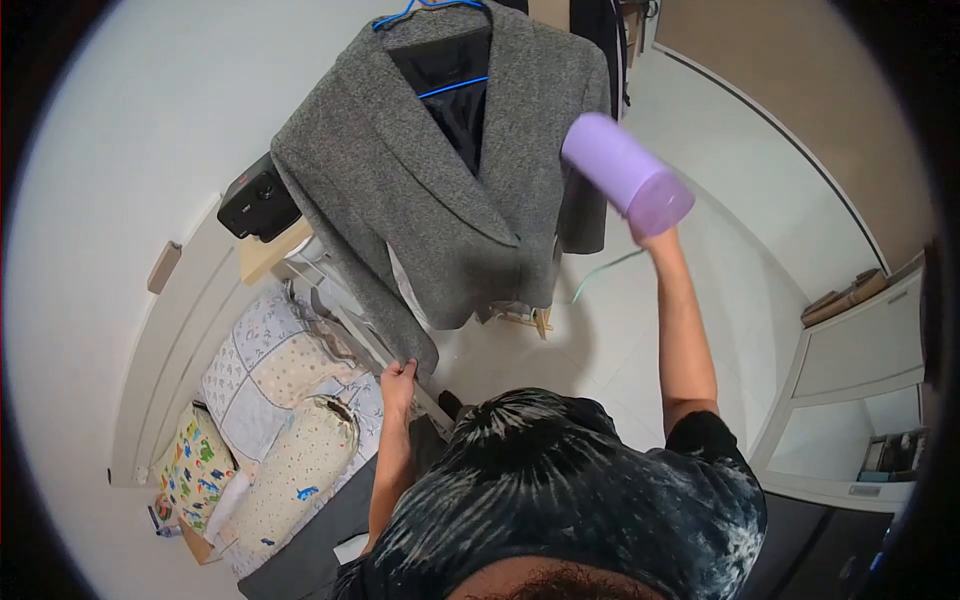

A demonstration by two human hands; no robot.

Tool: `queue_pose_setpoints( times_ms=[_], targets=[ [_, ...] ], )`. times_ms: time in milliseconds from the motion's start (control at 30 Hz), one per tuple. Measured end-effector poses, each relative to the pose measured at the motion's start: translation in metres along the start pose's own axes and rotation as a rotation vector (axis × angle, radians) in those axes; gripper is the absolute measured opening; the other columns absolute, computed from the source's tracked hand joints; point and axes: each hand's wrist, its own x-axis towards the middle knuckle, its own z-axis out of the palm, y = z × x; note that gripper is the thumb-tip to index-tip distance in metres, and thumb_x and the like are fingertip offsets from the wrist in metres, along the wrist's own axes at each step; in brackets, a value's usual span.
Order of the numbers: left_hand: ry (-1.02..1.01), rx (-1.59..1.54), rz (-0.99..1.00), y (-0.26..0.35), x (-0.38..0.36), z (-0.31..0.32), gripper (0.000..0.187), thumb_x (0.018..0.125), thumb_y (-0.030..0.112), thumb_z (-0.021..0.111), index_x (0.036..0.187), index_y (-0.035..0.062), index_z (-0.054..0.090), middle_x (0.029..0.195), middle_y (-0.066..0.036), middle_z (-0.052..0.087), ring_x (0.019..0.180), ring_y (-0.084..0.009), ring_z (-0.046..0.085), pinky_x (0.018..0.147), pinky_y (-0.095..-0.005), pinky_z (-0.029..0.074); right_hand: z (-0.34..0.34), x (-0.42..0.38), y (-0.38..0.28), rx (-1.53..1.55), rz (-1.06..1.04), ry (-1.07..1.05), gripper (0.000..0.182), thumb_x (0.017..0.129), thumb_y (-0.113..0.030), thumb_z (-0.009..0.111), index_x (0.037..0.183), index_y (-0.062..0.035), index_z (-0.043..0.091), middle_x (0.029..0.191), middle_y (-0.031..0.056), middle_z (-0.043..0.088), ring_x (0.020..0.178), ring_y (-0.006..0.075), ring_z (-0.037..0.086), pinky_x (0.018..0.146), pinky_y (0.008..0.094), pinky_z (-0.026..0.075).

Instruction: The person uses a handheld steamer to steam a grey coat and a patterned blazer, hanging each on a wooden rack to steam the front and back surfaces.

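A grey tweed blazer [440,180] hangs in front of me on a blue hanger [430,8]. At lower left of it, my left hand [398,384] is closed, its fingers pinching the cuff of the sleeve, which is drawn out toward me. My right hand [657,240] is raised on the other side, wrapped around a purple handheld garment steamer [622,170]. The steamer's front end is at the blazer's other sleeve, and its translucent end points back toward me. My right fingers are mostly hidden behind the steamer. A thin pale cord [608,265] trails below it.
To the left is a bed with a patterned pillow [255,345], a bolster [300,470] and a dinosaur-print cushion [197,465]. A black boxy device [258,200] sits on a small wooden shelf [270,250]. White cabinets [850,350] line the right side. Dark clothes [597,40] hang behind the blazer.
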Motion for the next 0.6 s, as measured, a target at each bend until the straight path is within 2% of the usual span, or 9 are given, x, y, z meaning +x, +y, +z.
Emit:
queue_pose_setpoints(
  times_ms=[67,100,167,300,367,400,500,600],
  targets=[
    [0.022,-0.059,-0.006,-0.001,0.001,-0.001,0.016,0.090,0.014,0.065,0.090,-0.0016,0.068,0.074,0.001,0.062,0.066,-0.0081,0.050,0.060,-0.0263,0.039,-0.031,0.039,0.003,0.157,0.208,-0.168,0.037,0.085,-0.023,0.070,0.117,-0.0052,0.062,0.114,0.0150,0.064,0.107,0.0338,0.060,0.092,0.0447,0.047],
    [0.018,-0.058,-0.003,-0.001,0.000,-0.001,0.016,0.090,0.014,0.065,0.090,-0.0016,0.068,0.074,0.001,0.062,0.066,-0.0081,0.050,0.060,-0.0263,0.039,-0.046,0.054,-0.003,0.153,0.211,-0.165,0.037,0.085,-0.023,0.070,0.117,-0.0052,0.062,0.114,0.0150,0.064,0.107,0.0338,0.060,0.092,0.0447,0.047],
    [0.037,-0.086,-0.026,0.002,-0.002,-0.001,0.016,0.090,0.015,0.065,0.082,0.0003,0.065,0.072,0.003,0.059,0.065,-0.0077,0.049,0.060,-0.0264,0.039,-0.066,0.077,-0.014,0.371,0.462,-0.156,0.040,0.084,-0.027,0.073,0.117,-0.0057,0.062,0.113,0.0138,0.064,0.106,0.0303,0.060,0.091,0.0418,0.047],
    [0.032,-0.085,-0.057,-0.003,0.001,-0.007,0.018,0.090,0.015,0.065,0.075,0.0049,0.061,0.070,0.004,0.056,0.064,-0.0077,0.048,0.060,-0.0269,0.040,-0.051,0.067,-0.016,0.361,0.470,-0.135,0.039,0.085,-0.026,0.073,0.116,-0.0053,0.062,0.113,0.0137,0.064,0.106,0.0278,0.061,0.089,0.0400,0.048],
    [0.045,-0.187,-0.090,-0.001,0.000,-0.007,0.022,0.090,0.016,0.065,0.071,0.0087,0.057,0.068,0.005,0.052,0.062,-0.0078,0.047,0.059,-0.0265,0.040,-0.054,0.060,-0.034,0.445,0.736,-0.436,0.038,0.084,-0.024,0.074,0.115,-0.0049,0.062,0.112,0.0133,0.064,0.105,0.0276,0.061,0.089,0.0401,0.048],
    [0.049,-0.191,-0.092,-0.002,0.000,-0.008,0.022,0.090,0.016,0.065,0.071,0.0087,0.057,0.068,0.005,0.052,0.062,-0.0078,0.047,0.059,-0.0265,0.040,-0.044,0.047,-0.034,0.446,0.730,-0.439,0.038,0.084,-0.024,0.074,0.115,-0.0049,0.062,0.112,0.0133,0.064,0.105,0.0276,0.061,0.089,0.0401,0.048],
    [0.041,-0.192,-0.100,-0.003,0.003,-0.009,0.021,0.091,0.017,0.065,0.072,0.0094,0.058,0.069,0.004,0.053,0.063,-0.0077,0.048,0.060,-0.0267,0.040,0.012,-0.009,-0.018,0.527,0.541,-0.177,0.036,0.082,-0.020,0.074,0.112,-0.0048,0.063,0.108,0.0131,0.065,0.102,0.0298,0.062,0.088,0.0414,0.048],
    [0.028,-0.175,-0.118,-0.004,0.003,-0.010,0.020,0.091,0.018,0.064,0.074,0.0104,0.058,0.069,0.005,0.053,0.064,-0.0077,0.049,0.060,-0.0263,0.040,0.025,-0.017,-0.020,0.549,0.575,-0.171,0.038,0.081,-0.021,0.075,0.113,-0.0052,0.063,0.109,0.0135,0.065,0.103,0.0303,0.061,0.088,0.0420,0.048]
  ],
)
